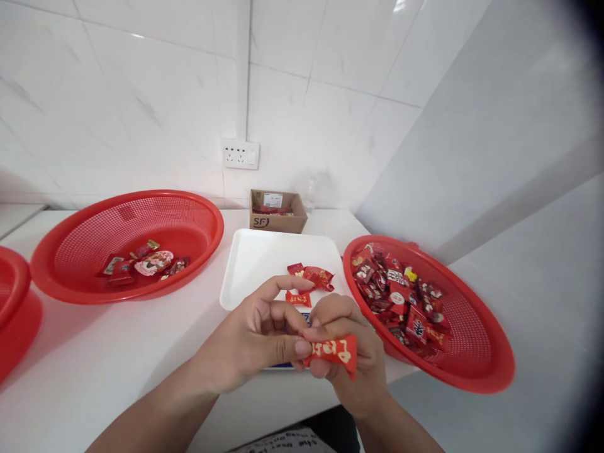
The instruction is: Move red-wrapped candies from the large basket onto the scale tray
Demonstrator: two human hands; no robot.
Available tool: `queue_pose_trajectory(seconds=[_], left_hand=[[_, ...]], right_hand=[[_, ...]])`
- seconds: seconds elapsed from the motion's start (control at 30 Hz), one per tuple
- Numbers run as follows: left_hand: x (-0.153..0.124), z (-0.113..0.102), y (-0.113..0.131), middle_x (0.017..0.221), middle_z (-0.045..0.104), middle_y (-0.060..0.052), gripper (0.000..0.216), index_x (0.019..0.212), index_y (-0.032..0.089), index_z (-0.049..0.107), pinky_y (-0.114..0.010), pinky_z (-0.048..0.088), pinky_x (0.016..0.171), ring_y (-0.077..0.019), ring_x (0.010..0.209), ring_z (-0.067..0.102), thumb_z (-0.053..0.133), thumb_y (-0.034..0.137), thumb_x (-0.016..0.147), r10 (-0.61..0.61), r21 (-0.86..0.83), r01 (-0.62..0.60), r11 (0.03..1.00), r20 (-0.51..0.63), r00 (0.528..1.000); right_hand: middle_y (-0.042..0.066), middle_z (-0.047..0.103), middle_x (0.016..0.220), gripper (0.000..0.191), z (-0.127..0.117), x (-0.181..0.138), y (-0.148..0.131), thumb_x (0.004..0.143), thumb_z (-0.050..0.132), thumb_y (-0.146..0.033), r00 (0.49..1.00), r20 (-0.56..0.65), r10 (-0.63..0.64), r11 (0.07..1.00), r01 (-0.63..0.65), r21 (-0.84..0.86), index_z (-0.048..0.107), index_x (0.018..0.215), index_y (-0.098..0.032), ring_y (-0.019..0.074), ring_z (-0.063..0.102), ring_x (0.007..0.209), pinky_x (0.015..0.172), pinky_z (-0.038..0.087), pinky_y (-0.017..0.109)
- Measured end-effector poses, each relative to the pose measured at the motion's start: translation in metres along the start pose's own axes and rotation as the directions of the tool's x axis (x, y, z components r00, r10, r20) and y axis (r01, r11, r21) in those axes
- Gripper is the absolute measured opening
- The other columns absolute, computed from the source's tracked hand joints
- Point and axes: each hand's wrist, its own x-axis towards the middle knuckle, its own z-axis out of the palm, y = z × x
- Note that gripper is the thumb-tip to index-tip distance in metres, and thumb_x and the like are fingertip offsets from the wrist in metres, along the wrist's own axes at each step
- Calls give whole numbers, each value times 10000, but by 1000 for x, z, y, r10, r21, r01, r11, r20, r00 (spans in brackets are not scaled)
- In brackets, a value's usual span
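Between my two hands is a red wrapped candy (334,353) with pale gold lettering. My left hand (255,336) pinches its left end between thumb and fingers. Around its middle and right side close the fingers of my right hand (361,355). Both hands hover over the near part of a white tray (245,264). On that tray, just past my fingers, lie a few more red candies (319,277), one of them a small red packet (298,298). My hands cover the near part of the tray.
To the right, a red plastic basket (491,365) holds many red-wrapped candies. Another red basket (127,200) at left holds several packets, with part of a third red basket (14,283) at the left edge. Behind the tray stands a cardboard box (283,222) against the tiled wall.
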Motion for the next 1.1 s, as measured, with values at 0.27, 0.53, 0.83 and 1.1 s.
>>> queue_pose_trajectory(seconds=[0.27,0.53,0.83,1.1], left_hand=[[1,1,1,675,661,52,472,1132,258,571,-160,503,585,-66,589,616,732,49,741,10,35,-10,999,3,1000],[1,-1,-1,676,616,58,465,1142,265,560,-171,468,577,-67,584,576,746,117,742,79,118,-73,990,-47,996],[-2,-1,3,860,613,33,329,1156,304,537,-216,474,720,-105,792,574,641,236,852,355,593,-194,781,-166,920],[2,-3,3,889,593,17,168,1019,254,585,-237,480,723,-116,793,560,613,309,862,242,601,-88,794,-181,953]], right_hand=[[8,511,790,210,-7,-3,5,808,654,-474,1000,16,22,998,-23,54,719,982,-375,135,513,624,528,461,277],[22,544,847,345,-5,-3,8,733,710,-529,993,-33,115,971,-105,212,696,1016,-333,163,534,732,602,474,283],[2,629,873,130,-16,3,17,858,653,-248,971,-48,233,961,-222,166,713,956,-308,117,582,754,643,475,228],[-2,652,903,224,-13,4,9,836,648,-126,994,-3,111,993,-111,-37,716,929,-318,125,624,842,744,514,247]])
